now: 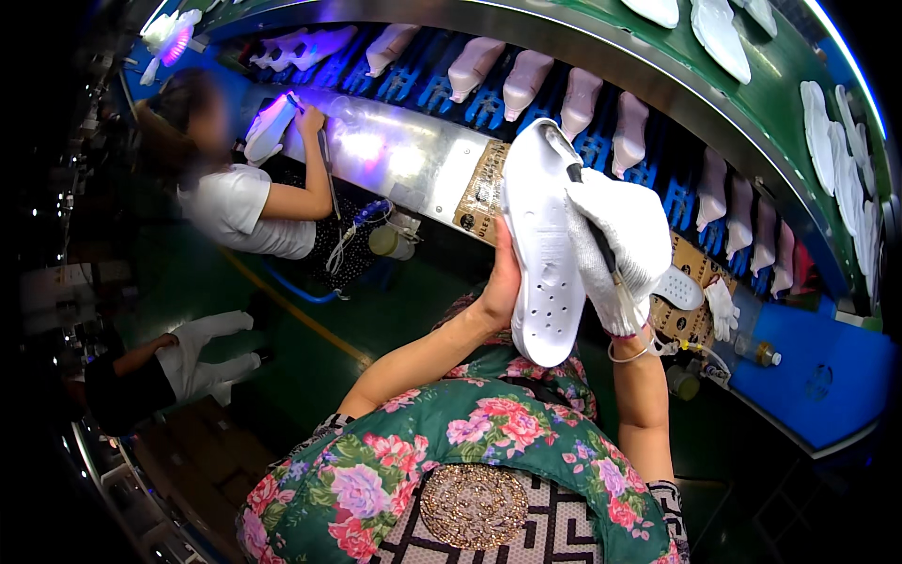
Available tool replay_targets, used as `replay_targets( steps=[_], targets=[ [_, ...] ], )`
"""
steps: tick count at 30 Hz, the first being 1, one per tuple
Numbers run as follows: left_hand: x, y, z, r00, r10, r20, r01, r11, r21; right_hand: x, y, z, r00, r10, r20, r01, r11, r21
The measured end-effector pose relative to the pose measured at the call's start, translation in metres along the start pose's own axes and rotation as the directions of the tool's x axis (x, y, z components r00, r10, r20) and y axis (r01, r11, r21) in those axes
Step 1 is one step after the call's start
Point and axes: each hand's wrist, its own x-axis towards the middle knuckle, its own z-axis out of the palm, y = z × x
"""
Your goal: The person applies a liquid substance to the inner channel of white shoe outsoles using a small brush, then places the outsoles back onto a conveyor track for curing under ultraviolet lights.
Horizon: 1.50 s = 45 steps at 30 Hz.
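White shoe sole [543, 258] sits dead center, heel toward 6 o'clock, left hand [501, 282] cupping its edge from behind. Gloved right hand [615, 244] at 3 o'clock is clamped on a thin brush [597, 235]. Looks light, bendy, so I'd hold it mid-length.

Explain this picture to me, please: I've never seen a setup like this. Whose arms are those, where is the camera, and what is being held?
There is no machine arm here: a person works by hand. The single picture comes from a fisheye camera on their head, looking down, so straight edges bend. Their left hand holds a white shoe sole up from behind. Their right hand, in a white glove, grips a thin brush-like tool against the sole. Ahead curves a conveyor carrying pale shoe forms on blue holders, with more white soles on a green belt beyond. At left, another person works on a sole.
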Motion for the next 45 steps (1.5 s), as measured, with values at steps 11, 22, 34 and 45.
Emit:
replay_targets(
  steps=[11, 22, 34, 45],
  targets=[
    [0.004, 0.006, -0.022, 0.995, -0.011, 0.095, 0.019, 0.996, -0.089, -0.016, -0.012, 0.006, 0.958, 0.232, 0.17, -0.275, 0.912, 0.304],
    [0.009, 0.024, -0.05, 0.993, -0.004, 0.118, 0.009, 0.999, -0.038, -0.017, -0.016, 0.014, 0.952, 0.104, 0.288, -0.224, 0.879, 0.422],
    [0.02, 0.039, -0.063, 0.997, 0.08, 0.0, -0.078, 0.971, -0.225, -0.025, -0.019, 0.015, 0.937, 0.051, 0.345, -0.184, 0.913, 0.365],
    [0.033, 0.044, -0.079, 0.971, 0.071, 0.229, 0.034, 0.905, -0.423, -0.025, -0.03, 0.025, 0.942, 0.041, 0.333, -0.192, 0.879, 0.436]
  ],
)
